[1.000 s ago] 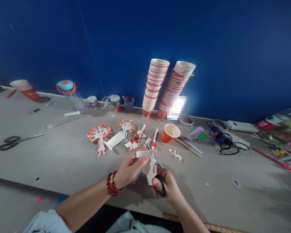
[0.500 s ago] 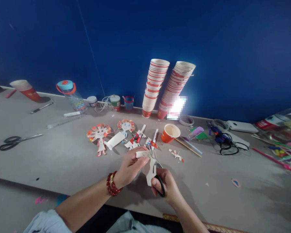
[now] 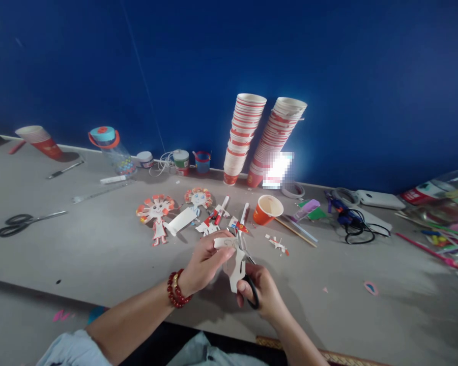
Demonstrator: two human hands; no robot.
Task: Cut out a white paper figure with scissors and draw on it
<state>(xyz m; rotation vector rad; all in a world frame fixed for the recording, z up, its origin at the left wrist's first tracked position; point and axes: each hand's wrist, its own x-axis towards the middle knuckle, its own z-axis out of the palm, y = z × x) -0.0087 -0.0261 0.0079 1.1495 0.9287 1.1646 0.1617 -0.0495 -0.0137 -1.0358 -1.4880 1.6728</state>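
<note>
**Paper pinched at left, scissors aimed away and left**

Near the table's front, left hand (image 3: 204, 262) pinching the paper, thumb flat on top, fingertips beneath partly hidden. Paper (image 3: 237, 274) over the near part of the table, pale, with drawn lines; long axis running away from the body, far end leaning left, near end down beside the right thumb. Scissors (image 3: 249, 258) at the paper's right side, blades pointing away and left, long axis slanting back to a black handle at lower right. Gap between blades: impossible to tell. Right hand (image 3: 266, 292) curled around that handle.

Underneath, a grey table (image 3: 110, 244) strewn with scraps. From left to right: loose scissors (image 3: 19, 223), tips rightward; tilted-looking cups (image 3: 46, 145); bottle (image 3: 116, 155); two paper dolls (image 3: 159, 229); two cup towers (image 3: 244, 142); orange cup (image 3: 265, 213), mouth up; stick (image 3: 297, 233); blue tool (image 3: 347, 216); white case (image 3: 379, 199); coloured heap (image 3: 442, 239).

Behind everything, a deep blue wall (image 3: 99, 61), with a bright blurred patch (image 3: 278, 170) beside the towers.
</note>
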